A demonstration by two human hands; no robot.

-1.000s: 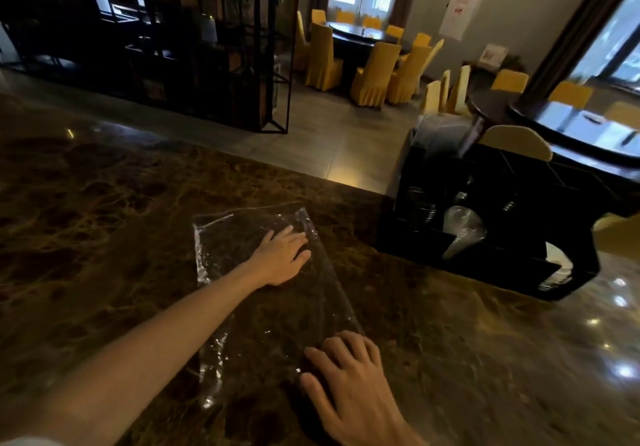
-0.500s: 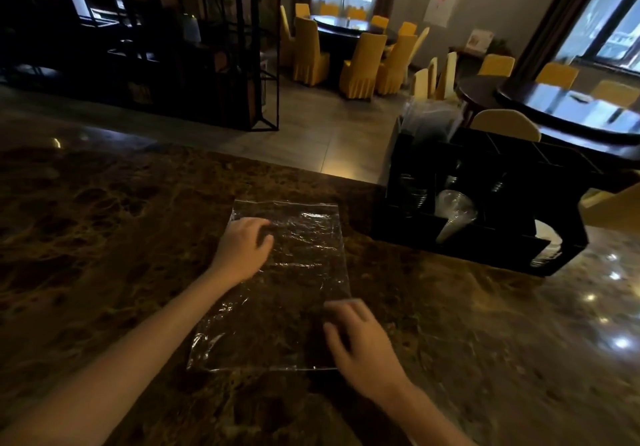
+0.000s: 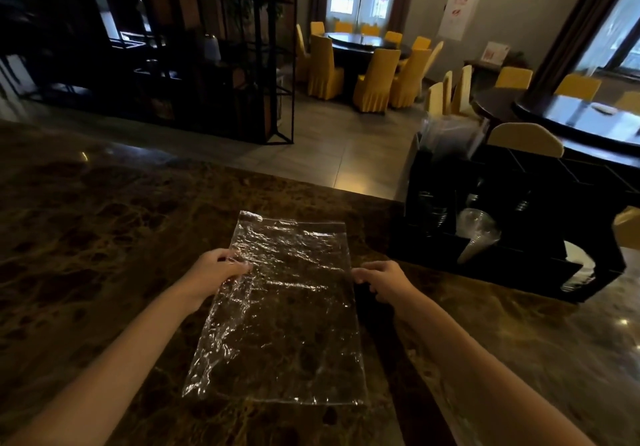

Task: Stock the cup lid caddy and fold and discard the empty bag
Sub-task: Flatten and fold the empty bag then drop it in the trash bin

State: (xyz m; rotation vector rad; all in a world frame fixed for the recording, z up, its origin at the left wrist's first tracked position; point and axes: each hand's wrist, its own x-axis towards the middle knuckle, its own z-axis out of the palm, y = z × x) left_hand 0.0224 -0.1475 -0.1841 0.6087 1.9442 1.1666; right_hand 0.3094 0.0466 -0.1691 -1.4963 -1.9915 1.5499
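Crinkled clear plastic bag point(image 3: 284, 310), empty and flattened, is lying on the dark brown marble counter point(image 3: 86, 237) directly in front of the person, its long axis running away from the body toward the counter's far edge. Both hands are sitting at about the middle of that length, one on each long side. The left hand point(image 3: 216, 272) is pinching the bag's left edge with curled fingers, the film puckering there. The right hand point(image 3: 382, 279) is lying with fingers curled at the right edge; it seems to be gripping that edge, though the dim light is making the contact hard to confirm. Neither hand looks nearer than the other, so the bag is spanning the gap between them. Since the hands are flanking the midline, the coming fold will probably be turning on that axis: either one long side going over the other, or the far half coming back toward the body. The black compartmented lid caddy point(image 3: 519, 224) is standing well apart, at the right.
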